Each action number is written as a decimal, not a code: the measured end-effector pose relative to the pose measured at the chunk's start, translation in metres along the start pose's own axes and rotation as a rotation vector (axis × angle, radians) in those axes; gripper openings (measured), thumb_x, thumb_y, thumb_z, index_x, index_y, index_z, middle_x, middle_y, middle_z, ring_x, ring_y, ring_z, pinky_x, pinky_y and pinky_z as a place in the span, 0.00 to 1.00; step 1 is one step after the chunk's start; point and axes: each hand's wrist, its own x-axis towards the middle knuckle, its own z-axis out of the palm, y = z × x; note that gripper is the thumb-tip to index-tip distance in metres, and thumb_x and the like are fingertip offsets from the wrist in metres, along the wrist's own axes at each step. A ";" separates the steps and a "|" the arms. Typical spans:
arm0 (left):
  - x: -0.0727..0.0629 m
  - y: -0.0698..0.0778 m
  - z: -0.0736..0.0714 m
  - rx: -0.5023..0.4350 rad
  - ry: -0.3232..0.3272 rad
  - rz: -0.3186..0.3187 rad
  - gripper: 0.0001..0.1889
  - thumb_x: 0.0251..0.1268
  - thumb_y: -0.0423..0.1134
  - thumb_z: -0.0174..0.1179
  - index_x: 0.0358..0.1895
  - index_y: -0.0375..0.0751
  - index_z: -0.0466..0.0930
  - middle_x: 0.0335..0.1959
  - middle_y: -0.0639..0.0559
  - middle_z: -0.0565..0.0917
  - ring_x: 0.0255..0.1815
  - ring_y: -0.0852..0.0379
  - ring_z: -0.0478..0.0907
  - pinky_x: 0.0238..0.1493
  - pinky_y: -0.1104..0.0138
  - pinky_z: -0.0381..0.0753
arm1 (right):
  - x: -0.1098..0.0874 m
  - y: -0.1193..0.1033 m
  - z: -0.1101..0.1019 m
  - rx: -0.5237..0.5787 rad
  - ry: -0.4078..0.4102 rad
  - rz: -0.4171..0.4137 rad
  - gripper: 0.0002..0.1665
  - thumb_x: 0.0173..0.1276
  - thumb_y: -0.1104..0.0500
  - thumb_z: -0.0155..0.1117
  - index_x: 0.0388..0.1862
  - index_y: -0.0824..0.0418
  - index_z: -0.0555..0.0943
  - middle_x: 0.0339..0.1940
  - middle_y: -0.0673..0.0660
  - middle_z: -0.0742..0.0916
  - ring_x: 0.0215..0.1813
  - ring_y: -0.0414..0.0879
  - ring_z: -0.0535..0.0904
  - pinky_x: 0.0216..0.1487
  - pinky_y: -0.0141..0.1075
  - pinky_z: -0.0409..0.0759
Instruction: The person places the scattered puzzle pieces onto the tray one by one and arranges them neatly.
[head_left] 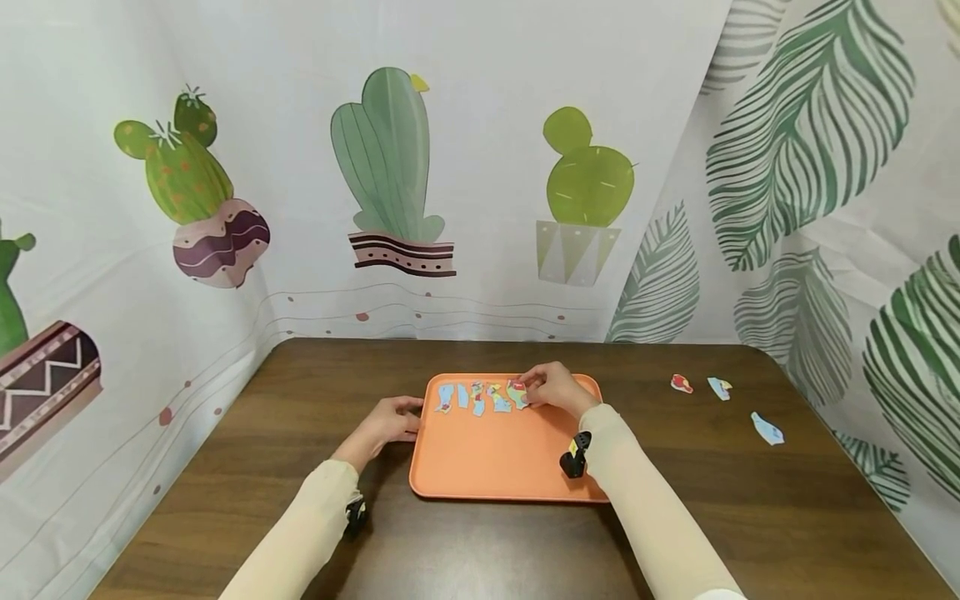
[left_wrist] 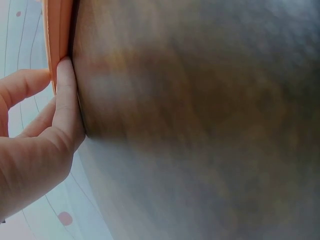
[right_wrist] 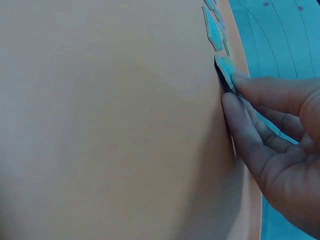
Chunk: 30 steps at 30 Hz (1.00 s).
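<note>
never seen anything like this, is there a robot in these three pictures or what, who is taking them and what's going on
There is no robot here, just a person's two bare hands. The wide picture comes from a camera worn on the head, looking forward and down. The two close-ups come from cameras worn on the wrists, one for each hand.

A wooden table holds an orange tray. Four small picture pieces lie in a row along the tray's far side, and three loose pieces lie on the table to its right.

The right hand pinches a fifth piece, tilted, at the row's right end. The left hand touches the tray's left edge.
</note>
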 end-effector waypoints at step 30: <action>0.002 -0.002 0.000 0.022 0.015 -0.004 0.26 0.57 0.20 0.58 0.62 0.24 0.69 0.35 0.38 0.81 0.33 0.52 0.82 0.40 0.58 0.85 | -0.008 -0.001 -0.037 0.095 0.025 -0.084 0.20 0.63 0.71 0.62 0.55 0.76 0.76 0.34 0.63 0.83 0.37 0.60 0.83 0.39 0.46 0.85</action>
